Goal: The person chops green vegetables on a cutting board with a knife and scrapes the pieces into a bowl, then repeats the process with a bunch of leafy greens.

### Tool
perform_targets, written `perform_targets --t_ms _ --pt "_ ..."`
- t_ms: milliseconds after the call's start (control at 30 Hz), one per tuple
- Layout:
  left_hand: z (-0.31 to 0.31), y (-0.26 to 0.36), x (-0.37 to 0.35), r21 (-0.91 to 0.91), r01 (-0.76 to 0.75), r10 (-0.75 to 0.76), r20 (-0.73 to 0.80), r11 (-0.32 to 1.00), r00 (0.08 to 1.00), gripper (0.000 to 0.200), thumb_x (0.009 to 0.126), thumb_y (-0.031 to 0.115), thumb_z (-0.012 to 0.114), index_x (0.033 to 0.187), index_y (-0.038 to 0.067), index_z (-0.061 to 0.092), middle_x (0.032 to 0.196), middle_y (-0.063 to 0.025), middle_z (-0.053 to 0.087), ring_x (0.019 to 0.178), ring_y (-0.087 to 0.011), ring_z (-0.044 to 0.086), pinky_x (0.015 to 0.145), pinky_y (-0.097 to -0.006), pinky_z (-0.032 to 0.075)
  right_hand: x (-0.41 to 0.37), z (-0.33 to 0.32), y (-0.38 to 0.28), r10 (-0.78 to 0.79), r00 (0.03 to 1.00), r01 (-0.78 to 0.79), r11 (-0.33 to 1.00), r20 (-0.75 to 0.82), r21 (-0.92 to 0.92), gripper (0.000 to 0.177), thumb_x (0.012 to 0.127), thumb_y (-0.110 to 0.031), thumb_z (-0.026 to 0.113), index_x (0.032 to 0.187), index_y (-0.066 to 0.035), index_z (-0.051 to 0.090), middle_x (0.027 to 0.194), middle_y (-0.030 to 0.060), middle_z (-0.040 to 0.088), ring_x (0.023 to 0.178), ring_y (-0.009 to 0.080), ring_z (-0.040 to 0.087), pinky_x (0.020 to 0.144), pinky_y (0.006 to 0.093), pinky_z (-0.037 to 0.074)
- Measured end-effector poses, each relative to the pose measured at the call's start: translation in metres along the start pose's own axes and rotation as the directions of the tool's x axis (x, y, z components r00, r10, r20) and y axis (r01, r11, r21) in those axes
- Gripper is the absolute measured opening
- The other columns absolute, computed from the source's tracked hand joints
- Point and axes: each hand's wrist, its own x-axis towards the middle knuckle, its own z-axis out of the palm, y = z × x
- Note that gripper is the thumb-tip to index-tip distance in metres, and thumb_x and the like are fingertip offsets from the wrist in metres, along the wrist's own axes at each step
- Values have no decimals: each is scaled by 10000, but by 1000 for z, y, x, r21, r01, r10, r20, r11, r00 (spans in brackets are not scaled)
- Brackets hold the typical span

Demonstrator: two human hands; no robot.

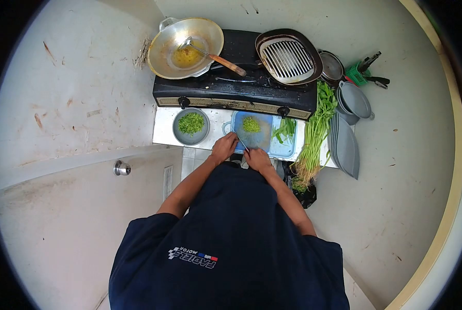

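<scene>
My right hand [258, 159] is closed round the handle of a knife [243, 144] at the near edge of a blue cutting board [289, 151]. The thin blade slants up and left across the board. At its far end, my left hand [224, 147] has its fingers drawn together by the board's left edge; what is between them is hidden. Just beyond the blade lies a small heap of chopped greens [251, 124]. Cut green leaves [284, 130] rest on the board's right part. Left of the board stands a grey bowl [176, 130] holding more chopped greens.
Behind the board is a black gas stove [236, 98] with a wok [158, 51], a ladle [225, 63] and a grill pan [288, 56]. Long-stemmed greens [313, 139] hang over the counter's right edge beside grey plates [344, 147]. A green basket [356, 75] holds utensils.
</scene>
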Motion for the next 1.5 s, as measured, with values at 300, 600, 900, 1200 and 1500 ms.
perform_targets --t_ms 300,600,900,1200,1500 --pt "3 2 2 -28 74 -74 26 997 997 118 970 146 623 1018 44 592 983 -162 634 906 -406 654 781 -490 537 -18 -10 6 60 998 -60 997 -1 54 480 1015 -422 510 933 -8 741 836 283 704 832 475 699 817 553 561" --pt "3 1 2 52 -23 20 45 998 999 133 967 151 626 1051 48 621 1018 -156 606 896 -407 650 770 -500 546 -11 -2 4 35 999 -33 997 -25 67 472 1010 -414 521 940 -2 740 849 286 707 837 483 697 819 554 561" --pt "-4 2 -9 64 -110 109 21 992 994 135 949 91 612 1068 42 652 973 -155 576 871 -394 644 741 -484 549 -5 1 0 13 996 -11 1000 -85 19 456 1004 -412 527 926 -15 738 853 298 703 858 485 691 837 553 553" --pt "0 -3 -8 12 -45 45 -5 999 999 136 952 105 622 1063 48 674 960 -155 585 854 -400 647 755 -491 536 -17 2 13 66 996 -64 997 -52 39 486 1007 -423 525 926 10 730 817 313 693 803 505 689 800 564 564" --pt "2 -5 -7 46 -95 95 5 994 995 177 940 74 607 1105 58 669 978 -156 595 859 -401 651 741 -491 550 -13 -4 -1 9 1000 -8 999 -29 41 475 1010 -405 522 918 9 736 842 312 698 821 492 695 799 559 564"
